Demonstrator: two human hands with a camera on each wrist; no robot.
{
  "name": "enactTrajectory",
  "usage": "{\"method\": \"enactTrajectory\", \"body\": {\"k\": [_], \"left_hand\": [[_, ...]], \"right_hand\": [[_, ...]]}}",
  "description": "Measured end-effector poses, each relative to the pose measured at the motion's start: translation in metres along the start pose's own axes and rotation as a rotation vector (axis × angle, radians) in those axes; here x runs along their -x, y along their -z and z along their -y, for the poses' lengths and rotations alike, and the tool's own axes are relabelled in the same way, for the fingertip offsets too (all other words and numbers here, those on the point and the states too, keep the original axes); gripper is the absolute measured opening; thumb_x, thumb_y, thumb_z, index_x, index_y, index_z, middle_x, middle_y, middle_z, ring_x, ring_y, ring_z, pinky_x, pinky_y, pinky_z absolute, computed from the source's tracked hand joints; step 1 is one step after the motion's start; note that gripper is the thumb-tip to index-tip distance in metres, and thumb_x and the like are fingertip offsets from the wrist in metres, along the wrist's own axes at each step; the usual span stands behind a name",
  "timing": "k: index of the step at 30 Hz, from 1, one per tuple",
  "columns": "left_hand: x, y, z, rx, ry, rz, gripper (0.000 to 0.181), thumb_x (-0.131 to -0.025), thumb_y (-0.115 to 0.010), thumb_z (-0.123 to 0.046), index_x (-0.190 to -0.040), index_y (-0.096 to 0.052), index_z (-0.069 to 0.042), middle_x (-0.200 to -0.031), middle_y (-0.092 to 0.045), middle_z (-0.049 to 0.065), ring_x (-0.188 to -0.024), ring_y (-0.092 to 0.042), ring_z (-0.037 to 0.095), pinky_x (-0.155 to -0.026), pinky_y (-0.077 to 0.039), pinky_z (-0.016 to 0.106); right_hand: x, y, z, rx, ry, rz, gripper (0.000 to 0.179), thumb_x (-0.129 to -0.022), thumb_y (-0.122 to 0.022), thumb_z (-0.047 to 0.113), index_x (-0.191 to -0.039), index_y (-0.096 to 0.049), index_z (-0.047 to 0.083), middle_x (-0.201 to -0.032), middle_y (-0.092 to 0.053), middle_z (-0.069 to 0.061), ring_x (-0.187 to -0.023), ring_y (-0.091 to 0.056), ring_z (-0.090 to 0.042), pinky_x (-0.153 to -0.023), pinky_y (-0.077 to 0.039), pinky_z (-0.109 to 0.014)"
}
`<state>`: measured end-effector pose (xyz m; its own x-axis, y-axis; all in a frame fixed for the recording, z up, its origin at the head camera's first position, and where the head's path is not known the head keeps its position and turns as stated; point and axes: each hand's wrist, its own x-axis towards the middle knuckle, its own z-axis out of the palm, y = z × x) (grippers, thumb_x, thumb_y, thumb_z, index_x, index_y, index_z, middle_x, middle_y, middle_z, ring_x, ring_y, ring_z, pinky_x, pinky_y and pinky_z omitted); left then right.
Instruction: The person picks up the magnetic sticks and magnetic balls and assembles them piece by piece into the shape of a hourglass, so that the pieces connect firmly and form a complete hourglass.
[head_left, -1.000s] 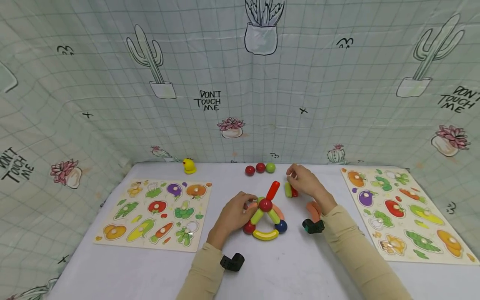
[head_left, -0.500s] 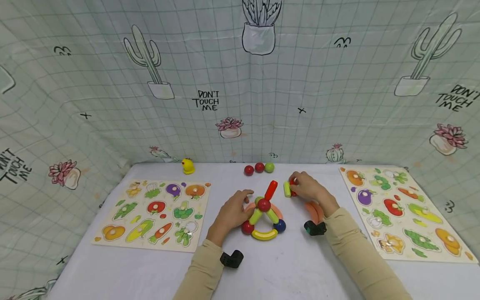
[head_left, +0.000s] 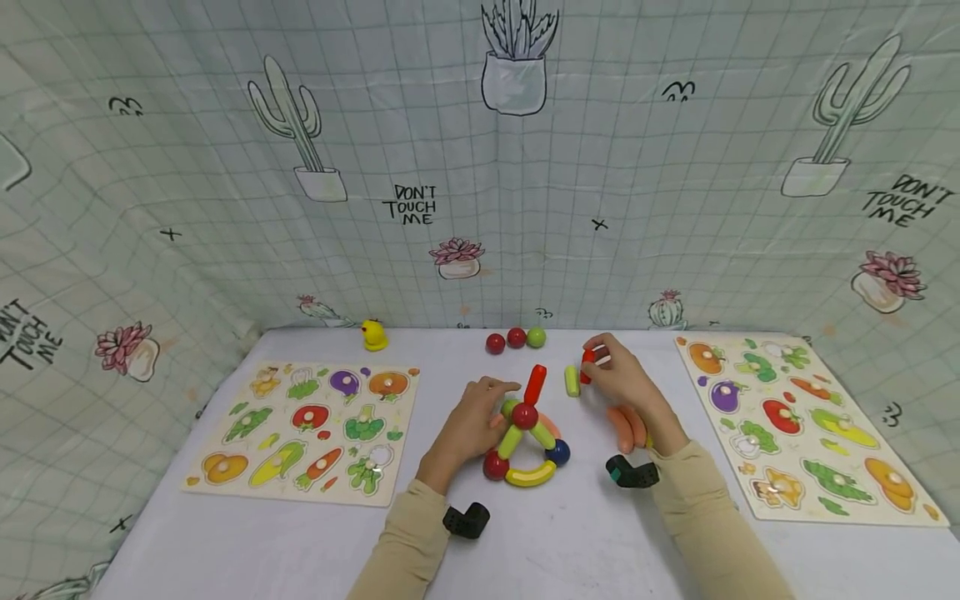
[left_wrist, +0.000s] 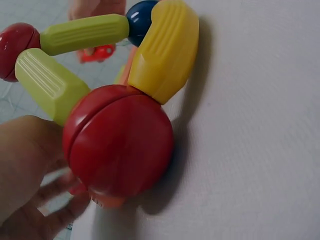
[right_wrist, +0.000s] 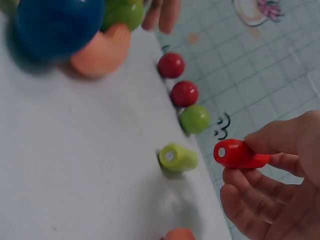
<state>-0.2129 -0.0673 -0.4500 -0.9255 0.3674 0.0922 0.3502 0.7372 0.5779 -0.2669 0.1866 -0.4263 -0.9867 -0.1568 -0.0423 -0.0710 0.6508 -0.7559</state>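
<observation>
My right hand (head_left: 622, 375) pinches a short red magnetic rod (right_wrist: 240, 154) between thumb and fingers, lifted off the table. A light green rod (head_left: 572, 382) lies just left of it. In front of me stands a magnetic ball-and-rod structure. A red ball (head_left: 525, 416) tops it, with another red rod (head_left: 535, 385) sticking up. Green rods slope down to a red ball (head_left: 495, 465) and a blue ball (head_left: 558, 452), which a curved yellow rod (head_left: 531, 476) joins. My left hand (head_left: 472, 421) is at the structure's left side, fingers loosely extended; contact is unclear.
Curved orange-pink rods (head_left: 626, 429) lie by my right wrist, with a bit of yellow beside them. Two red balls and a green ball (head_left: 536, 337) line the back edge near a yellow toy duck (head_left: 374, 335). Vegetable puzzle boards (head_left: 300, 433) flank both sides.
My right hand has come down to the red rod beside the green one, taken hold of it and raised it slightly. My left hand stays by the structure, its index finger straighter.
</observation>
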Motion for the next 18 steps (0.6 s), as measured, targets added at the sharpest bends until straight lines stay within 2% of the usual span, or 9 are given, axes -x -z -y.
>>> {"method": "enactTrajectory", "body": {"k": [2, 4, 8, 11, 18], "left_hand": [[-0.001, 0.0, -0.001, 0.0, -0.037, 0.007, 0.045, -0.086, -0.065, -0.006, -0.128, -0.058, -0.019, -0.13, -0.054, 0.004, -0.115, -0.047, 0.021, -0.097, -0.047, 0.037], [-0.002, -0.001, -0.001, 0.011, -0.056, 0.016, 0.04, -0.087, -0.063, -0.004, -0.123, -0.062, -0.018, -0.13, -0.055, 0.001, -0.117, -0.047, 0.021, -0.1, -0.045, 0.036], [-0.002, -0.002, -0.002, 0.019, -0.05, 0.008, 0.032, -0.087, -0.063, -0.002, -0.114, -0.067, -0.017, -0.122, -0.061, -0.001, -0.109, -0.051, 0.018, -0.096, -0.047, 0.034], [-0.002, -0.003, -0.002, 0.005, -0.036, -0.022, 0.03, -0.086, -0.065, -0.004, -0.112, -0.068, -0.017, -0.12, -0.061, -0.001, -0.107, -0.051, 0.017, -0.093, -0.048, 0.032], [0.001, -0.005, -0.001, -0.006, -0.052, -0.085, 0.025, -0.086, -0.067, -0.011, -0.111, -0.069, -0.016, -0.117, -0.061, 0.0, -0.101, -0.051, 0.017, -0.085, -0.049, 0.03]], "right_hand": [[0.005, -0.001, 0.002, -0.067, 0.003, -0.019, 0.037, -0.095, -0.053, 0.014, -0.127, -0.041, 0.002, -0.122, -0.05, -0.021, -0.099, -0.058, -0.032, -0.077, -0.051, -0.036], [0.009, -0.003, 0.004, -0.123, 0.009, -0.038, 0.037, -0.095, -0.053, 0.014, -0.128, -0.041, 0.002, -0.121, -0.05, -0.021, -0.098, -0.058, -0.031, -0.078, -0.053, -0.038], [0.017, -0.007, 0.008, -0.195, 0.012, -0.074, 0.038, -0.094, -0.053, 0.016, -0.129, -0.04, 0.004, -0.118, -0.052, -0.019, -0.095, -0.059, -0.029, -0.08, -0.053, -0.041], [0.021, -0.008, 0.01, -0.239, 0.007, -0.087, 0.039, -0.095, -0.053, 0.018, -0.129, -0.04, 0.005, -0.119, -0.052, -0.018, -0.096, -0.059, -0.03, -0.081, -0.053, -0.043], [0.026, -0.008, 0.013, -0.296, -0.009, -0.105, 0.043, -0.095, -0.053, 0.019, -0.132, -0.037, 0.006, -0.122, -0.05, -0.016, -0.097, -0.058, -0.026, -0.084, -0.052, -0.045]]}}
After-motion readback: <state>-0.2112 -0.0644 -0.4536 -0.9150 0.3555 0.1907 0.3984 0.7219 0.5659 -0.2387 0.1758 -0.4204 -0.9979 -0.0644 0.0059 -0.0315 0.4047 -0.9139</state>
